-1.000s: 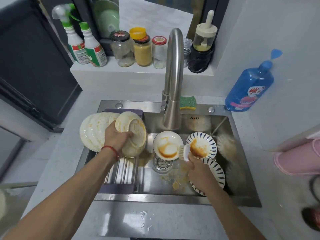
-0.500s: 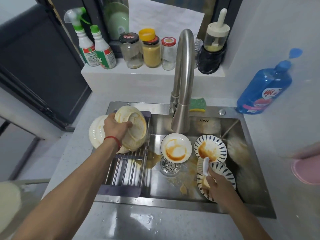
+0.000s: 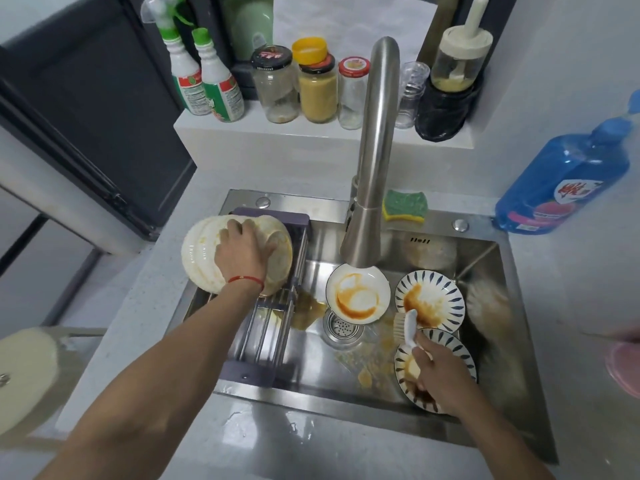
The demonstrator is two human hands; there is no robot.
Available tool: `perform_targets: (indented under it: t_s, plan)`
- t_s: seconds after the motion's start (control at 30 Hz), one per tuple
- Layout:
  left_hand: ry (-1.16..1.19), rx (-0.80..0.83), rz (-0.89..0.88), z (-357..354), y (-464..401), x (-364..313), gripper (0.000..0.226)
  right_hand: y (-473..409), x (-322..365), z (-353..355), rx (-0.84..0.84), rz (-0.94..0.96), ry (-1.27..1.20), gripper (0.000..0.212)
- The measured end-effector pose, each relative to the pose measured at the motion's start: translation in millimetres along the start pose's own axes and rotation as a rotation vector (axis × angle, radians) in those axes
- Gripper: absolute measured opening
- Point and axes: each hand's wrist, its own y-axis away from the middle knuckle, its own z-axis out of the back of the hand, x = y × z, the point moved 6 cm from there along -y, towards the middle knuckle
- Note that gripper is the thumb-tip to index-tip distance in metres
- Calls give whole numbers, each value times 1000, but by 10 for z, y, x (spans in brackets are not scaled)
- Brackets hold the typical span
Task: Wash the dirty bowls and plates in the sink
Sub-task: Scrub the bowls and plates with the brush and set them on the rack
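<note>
Item, sink [image 3: 433, 420] at frame centre: left hand [image 3: 242, 252] grip curled over stacked cream bowls [image 3: 202, 258] on the rack [image 3: 266, 341], steadying them; right hand [image 3: 441, 375] grip closed round a brush [image 3: 407, 329] above soiled striped plates [image 3: 436, 299], seemingly for scrubbing.

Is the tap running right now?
Off, as far as visible: no stream falls from the faucet spout onto the white stained bowl below it.

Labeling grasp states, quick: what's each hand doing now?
Left hand: grips cream bowl on the drying rack.
Right hand: holds dish brush.
</note>
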Motion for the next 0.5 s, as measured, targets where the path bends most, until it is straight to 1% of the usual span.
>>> perform_targets:
  t_s: [0.07,0.13,0.17,0.2,0.23,0.27,0.3,0.33,0.37,0.4,0.43,0.5]
  plan:
    - [-97,-83,-38,26,18,-21,54,-29,-52,52,9,-3,-42,47]
    - [-86,-180,-102,15,125,-107,49,-88,-143,103,16,-28,-77,46]
    - [-60,-220,-178,-21,252,-205,49,-110,-190,126,16,-46,-91,46]
    - [-14,-219,-281,-126,443,-376,49,-147,-278,144,18,-61,-95,47]
    - [38,-166,-382,-238,637,-531,47,-162,-296,162,20,-74,-99,47]
    - [81,-27,-426,-475,853,-719,45,-199,-385,191,23,-90,-106,47]
    - [111,152,-390,-760,1006,-827,42,-227,-413,225,24,-105,-121,46]
    - [138,348,-279,-1056,1157,-936,39,-274,-497,250,26,-119,-132,45]
    - [168,511,-121,-1358,1263,-925,37,-300,-522,273,26,-120,-130,45]
    - [215,630,36,-1631,1351,-888,35,-331,-544,297,21,-114,-124,44]
    - [302,734,208,-1904,1420,-833,33,-359,-568,315,24,-111,-113,44]
    - [585,829,560,-2334,1463,-726,31,-433,-629,304,25,-103,-107,42]
